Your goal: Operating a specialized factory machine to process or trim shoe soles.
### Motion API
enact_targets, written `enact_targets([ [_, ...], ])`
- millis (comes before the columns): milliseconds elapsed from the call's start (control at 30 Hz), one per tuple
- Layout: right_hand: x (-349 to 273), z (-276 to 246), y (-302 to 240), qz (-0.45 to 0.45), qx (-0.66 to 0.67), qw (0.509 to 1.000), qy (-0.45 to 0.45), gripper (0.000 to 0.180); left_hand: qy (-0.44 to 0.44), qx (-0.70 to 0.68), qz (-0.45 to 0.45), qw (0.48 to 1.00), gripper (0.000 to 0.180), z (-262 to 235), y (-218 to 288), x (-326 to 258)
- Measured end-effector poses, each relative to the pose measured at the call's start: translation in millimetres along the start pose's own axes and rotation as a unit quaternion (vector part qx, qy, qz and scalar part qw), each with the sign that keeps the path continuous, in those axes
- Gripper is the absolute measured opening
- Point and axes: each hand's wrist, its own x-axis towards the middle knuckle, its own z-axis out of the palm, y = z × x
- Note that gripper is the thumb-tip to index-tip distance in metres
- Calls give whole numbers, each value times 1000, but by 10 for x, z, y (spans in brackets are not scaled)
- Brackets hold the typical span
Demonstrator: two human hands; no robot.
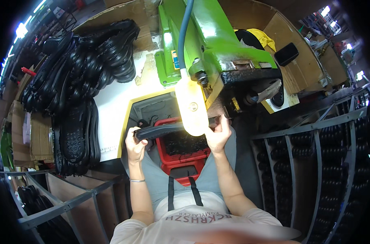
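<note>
A black shoe sole is held level in front of me, under the machine's lamp. My left hand is closed around its left end, with the thumb along the near side. My right hand grips toward the other end, close against the working head of a green machine. The lit lamp covers the sole's middle and part of its right end. Below the sole, between my knees, sits a red bin with dark scraps in it.
Black soles are piled on the white table at left, with more soles stacked nearer. Cardboard boxes stand behind the machine. Metal racks with black soles flank me; a dark oval pad rests at far right.
</note>
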Motion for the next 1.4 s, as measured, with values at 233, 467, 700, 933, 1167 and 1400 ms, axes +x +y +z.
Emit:
enact_targets([
  [233, -52, -18, -46, -200, -253, 947, 11, 81, -122, 480, 137, 858, 36, 783, -8, 155],
  [467, -121, -177, 241, -138, -206, 968, -30, 78, -74, 319, 133, 935, 24, 1140, -402, 133],
  [700, -815, -315, 1235, 485, 375, 788, -59, 66, -36, 82, 46, 995, 37, 1252, -897, -70],
  [933, -741, -530, 1095, 391, 400, 826, 67, 63, 0, -14, -9, 1000, 37, 1471, -982, -95],
  [1167, -65, -1123, 563, 165, 72, 969, 167, 59, -68, 277, 150, 947, 41, 1451, -874, 58],
  [1400, 258, -1163, 101, 60, -10, 994, 88, 66, -61, 193, 150, 968, 34, 1450, 46, 90],
])
